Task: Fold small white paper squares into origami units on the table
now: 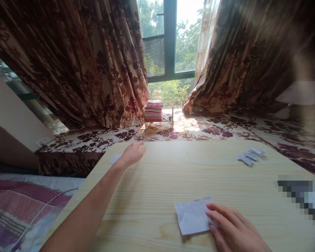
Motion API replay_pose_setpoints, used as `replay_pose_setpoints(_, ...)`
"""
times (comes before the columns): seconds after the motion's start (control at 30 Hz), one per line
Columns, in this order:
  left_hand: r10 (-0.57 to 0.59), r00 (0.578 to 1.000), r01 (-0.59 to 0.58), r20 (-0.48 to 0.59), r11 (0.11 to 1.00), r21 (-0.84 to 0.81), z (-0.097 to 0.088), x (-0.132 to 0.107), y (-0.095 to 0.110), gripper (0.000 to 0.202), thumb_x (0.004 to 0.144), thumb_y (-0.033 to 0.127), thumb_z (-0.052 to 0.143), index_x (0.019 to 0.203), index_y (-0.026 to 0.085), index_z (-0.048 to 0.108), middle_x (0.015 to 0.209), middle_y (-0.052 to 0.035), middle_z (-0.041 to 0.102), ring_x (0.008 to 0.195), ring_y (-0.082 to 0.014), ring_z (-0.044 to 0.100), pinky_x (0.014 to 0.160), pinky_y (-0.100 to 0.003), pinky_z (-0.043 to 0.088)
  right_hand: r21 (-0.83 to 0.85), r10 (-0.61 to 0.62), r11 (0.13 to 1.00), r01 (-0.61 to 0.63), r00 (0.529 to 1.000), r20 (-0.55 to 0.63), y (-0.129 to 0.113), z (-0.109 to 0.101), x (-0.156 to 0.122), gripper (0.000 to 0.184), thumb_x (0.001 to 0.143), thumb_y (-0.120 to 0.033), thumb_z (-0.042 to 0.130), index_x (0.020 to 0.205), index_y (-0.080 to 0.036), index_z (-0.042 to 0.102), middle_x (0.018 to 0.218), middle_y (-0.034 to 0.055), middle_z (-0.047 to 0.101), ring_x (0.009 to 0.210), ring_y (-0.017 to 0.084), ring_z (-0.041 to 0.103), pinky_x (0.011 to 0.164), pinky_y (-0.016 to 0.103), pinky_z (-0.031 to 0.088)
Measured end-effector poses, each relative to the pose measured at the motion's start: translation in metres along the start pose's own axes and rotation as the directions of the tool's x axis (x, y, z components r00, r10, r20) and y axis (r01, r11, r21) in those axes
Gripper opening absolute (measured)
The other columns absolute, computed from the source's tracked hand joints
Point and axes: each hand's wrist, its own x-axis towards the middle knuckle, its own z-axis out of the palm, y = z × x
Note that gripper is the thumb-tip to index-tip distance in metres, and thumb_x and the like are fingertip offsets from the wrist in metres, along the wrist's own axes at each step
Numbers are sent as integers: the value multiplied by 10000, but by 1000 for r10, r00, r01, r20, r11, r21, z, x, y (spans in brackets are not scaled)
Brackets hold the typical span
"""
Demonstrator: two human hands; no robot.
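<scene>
Pale tabletop (152,189) underlies paper (192,217) in the right hand (233,225).

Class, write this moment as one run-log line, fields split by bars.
left hand: open, near small paper | right hand: holding paper sheet by right edge | three folded papers: far right of table

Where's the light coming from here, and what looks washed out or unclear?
Head view: daylight comes through the window, the sky washed out. Head view: a sunlit patch glares on the floral cloth; a soft shadow lies beside the left forearm. Head view: haze veils the right curtain; markings on the sheet of paper are too faint to read.
</scene>
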Motion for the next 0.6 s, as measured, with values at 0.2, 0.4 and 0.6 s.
replay_pose_setpoints(0.2, 479, 749, -576, 458, 812, 93, 36, -132, 10, 268, 872, 210, 520, 1081, 257, 680, 1133, -53, 668, 1078, -235, 566, 974, -408, 403, 29, 109, 993, -111, 992, 67, -20, -19, 6, 282, 859, -207, 509, 1090, -222, 671, 1146, 95, 687, 1024, 239, 650, 827, 363, 547)
replay_pose_setpoints(0.4, 409, 841, -527, 354, 767, 366, 64, -151, -4, 355, 803, 290, 610, 1123, 137, 627, 1127, -142, 635, 1039, -306, 553, 907, -492, 422, 65, 400, 914, -402, 916, 35, -21, -26, 31, 329, 864, -283, 507, 1139, -149, 630, 1162, 149, 645, 1046, 297, 599, 891, 492, 479)
replay_pose_setpoints(0.6, 482, 806, -577, 345, 769, 275, 77, -148, -7, 362, 795, 157, 534, 1146, 179, 617, 977, -96, 680, 949, -274, 579, 883, -475, 424, 169, 480, 850, -499, 866, 143, -28, -25, 47, 388, 804, -164, 554, 1189, -137, 597, 1168, 136, 631, 1062, 290, 554, 926, 478, 433)
